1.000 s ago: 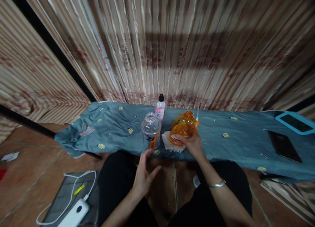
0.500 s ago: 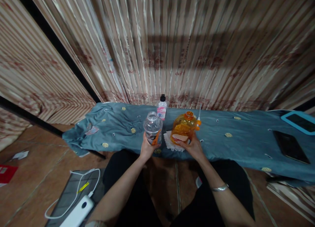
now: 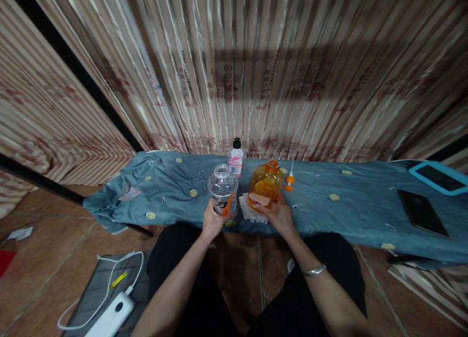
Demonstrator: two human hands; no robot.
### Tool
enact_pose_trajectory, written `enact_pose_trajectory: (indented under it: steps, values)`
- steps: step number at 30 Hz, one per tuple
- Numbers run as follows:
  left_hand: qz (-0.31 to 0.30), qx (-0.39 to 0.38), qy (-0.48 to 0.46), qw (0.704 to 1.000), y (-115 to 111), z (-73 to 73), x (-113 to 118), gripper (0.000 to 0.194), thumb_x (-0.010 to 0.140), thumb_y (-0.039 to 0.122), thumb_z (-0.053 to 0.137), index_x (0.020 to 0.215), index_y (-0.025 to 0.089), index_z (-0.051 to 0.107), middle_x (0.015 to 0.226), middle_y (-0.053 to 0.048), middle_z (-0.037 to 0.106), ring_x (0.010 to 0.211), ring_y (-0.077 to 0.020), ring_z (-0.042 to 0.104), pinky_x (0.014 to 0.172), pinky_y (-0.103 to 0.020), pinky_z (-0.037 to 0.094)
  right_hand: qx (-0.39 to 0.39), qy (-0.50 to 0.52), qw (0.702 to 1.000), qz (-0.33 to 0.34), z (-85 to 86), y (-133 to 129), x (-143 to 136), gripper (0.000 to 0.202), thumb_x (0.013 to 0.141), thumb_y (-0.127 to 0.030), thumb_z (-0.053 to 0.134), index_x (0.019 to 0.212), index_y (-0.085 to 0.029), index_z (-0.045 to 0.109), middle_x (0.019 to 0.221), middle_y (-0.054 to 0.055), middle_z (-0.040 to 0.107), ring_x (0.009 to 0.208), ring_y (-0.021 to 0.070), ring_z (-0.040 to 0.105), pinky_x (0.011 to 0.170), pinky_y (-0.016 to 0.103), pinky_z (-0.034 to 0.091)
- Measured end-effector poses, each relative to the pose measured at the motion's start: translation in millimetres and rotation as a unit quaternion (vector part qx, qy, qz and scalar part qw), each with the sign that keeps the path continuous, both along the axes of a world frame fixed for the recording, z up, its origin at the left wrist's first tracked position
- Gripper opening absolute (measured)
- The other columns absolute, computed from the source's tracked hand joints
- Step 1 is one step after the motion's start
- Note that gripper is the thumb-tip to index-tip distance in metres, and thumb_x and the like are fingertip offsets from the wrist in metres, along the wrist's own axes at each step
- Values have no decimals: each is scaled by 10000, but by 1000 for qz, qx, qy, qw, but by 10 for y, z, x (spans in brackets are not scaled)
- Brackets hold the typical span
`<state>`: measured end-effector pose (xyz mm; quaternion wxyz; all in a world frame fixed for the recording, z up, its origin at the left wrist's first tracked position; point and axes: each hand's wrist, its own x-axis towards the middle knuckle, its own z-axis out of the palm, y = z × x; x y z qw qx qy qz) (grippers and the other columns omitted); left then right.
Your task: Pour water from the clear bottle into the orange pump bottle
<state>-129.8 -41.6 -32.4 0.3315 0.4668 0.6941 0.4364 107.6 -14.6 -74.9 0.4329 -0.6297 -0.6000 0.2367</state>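
Observation:
My left hand [image 3: 215,222] is wrapped around the lower part of a clear plastic bottle [image 3: 222,183] with an open mouth and an orange and dark label. My right hand [image 3: 280,214] grips the lower right side of an amber see-through bottle [image 3: 265,181], also without a cap, with a pale label on its front. Under the amber bottle lies a white scalloped cloth [image 3: 252,217]. Just right of that bottle stands an orange pump head [image 3: 288,181], its thin tube pointing up. Behind the clear bottle is a small bottle with a pink label [image 3: 236,161] and black cap.
A blue-green cloth [image 3: 321,215] covers the narrow bench. On its right lie a dark phone [image 3: 422,212] and a blue-framed tablet [image 3: 438,177]. A striped curtain [image 3: 256,83] hangs behind. Lower left, a white power bank [image 3: 111,315] with a cable rests on a dark surface.
The view has shifted slightly, so everything sits a little further left. The amber bottle has moved slightly closer to the clear one. Both hands keep their hold.

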Motion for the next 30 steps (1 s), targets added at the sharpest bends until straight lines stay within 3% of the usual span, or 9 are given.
enact_pose_trajectory:
  steps: [3, 6, 8, 11, 14, 19, 23, 27, 30]
  values:
    - [-13, 2, -16, 1000, -54, 34, -4, 653, 430, 207, 946, 998, 204, 624, 981, -41, 788, 971, -296, 740, 884, -377, 563, 62, -6, 998, -4, 50, -53, 69, 1017, 752, -815, 752, 1465, -140, 486, 1334, 186, 651, 1168, 323, 674, 1006, 549, 569]
    - [-29, 9, -27, 999, -151, 86, -31, 658, 423, 208, 941, 1010, 205, 645, 960, -31, 794, 953, -293, 738, 893, -389, 571, 148, -28, 988, -41, 279, -222, 204, 1108, 810, -863, 662, 1533, -63, 409, 1473, 280, 540, 1323, 403, 585, 1101, 647, 488]
    - [-51, 7, -52, 997, -240, 106, -56, 649, 426, 223, 945, 1007, 201, 658, 968, -36, 800, 960, -302, 741, 905, -407, 579, 208, -50, 975, -61, 508, -426, 263, 995, 883, -687, 729, 1584, -81, 365, 1536, 273, 485, 1392, 413, 525, 1136, 664, 448]
    - [-83, 4, -115, 990, -390, 98, -73, 674, 413, 214, 954, 1024, 190, 672, 993, -57, 806, 985, -324, 748, 945, -448, 589, 289, -74, 954, -10, 814, -797, 186, 833, 910, -376, 808, 1612, -374, 360, 1541, 76, 534, 1429, 252, 513, 1209, 489, 425]
    - [-121, -9, -181, 976, -549, 81, -27, 673, 425, 232, 975, 1029, 173, 685, 1019, -102, 813, 982, -352, 757, 971, -509, 596, 246, -32, 965, 87, 921, -1063, -87, 821, 921, -450, 786, 1613, -431, 345, 1521, -4, 568, 1374, 156, 571, 1175, 313, 464]
    - [-192, 23, -268, 944, -854, 141, 135, 740, 516, 255, 967, 1200, 182, 694, 1242, -138, 785, 1196, -391, 716, 1110, -512, 542, 119, 105, 966, 203, 774, -1111, -531, 1134, 771, -829, 734, 1650, -335, 216, 1599, 128, 476, 1429, 301, 534, 1124, 527, 507]
    - [-218, 1, -249, 944, -1071, 170, 208, 803, 493, 190, 958, 1254, 194, 701, 1190, -113, 799, 1146, -393, 733, 1091, -519, 554, 85, 196, 961, 175, 741, -1134, -657, 1007, 713, -693, 858, 1472, -161, 463, 1397, 220, 629, 1241, 320, 676, 1099, 496, 526]
    - [-196, 4, -282, 939, -1206, 62, 199, 893, 440, 234, 1014, 1277, 195, 706, 1237, -137, 775, 1231, -422, 687, 1171, -548, 487, 84, 251, 952, 155, 874, -1238, -676, 747, 657, -486, 910, 1270, -196, 597, 1238, 139, 722, 1106, 259, 735, 1018, 355, 580]
    - [-159, 35, -431, 887, -1301, -53, 198, 1085, 376, 472, 1049, 1359, 221, 664, 1433, -164, 675, 1389, -444, 582, 1214, -545, 438, 89, 281, 945, 139, 1032, -1298, -662, 614, 607, -366, 933, 1131, -234, 643, 1087, 69, 761, 1052, 237, 754, 958, 287, 593]
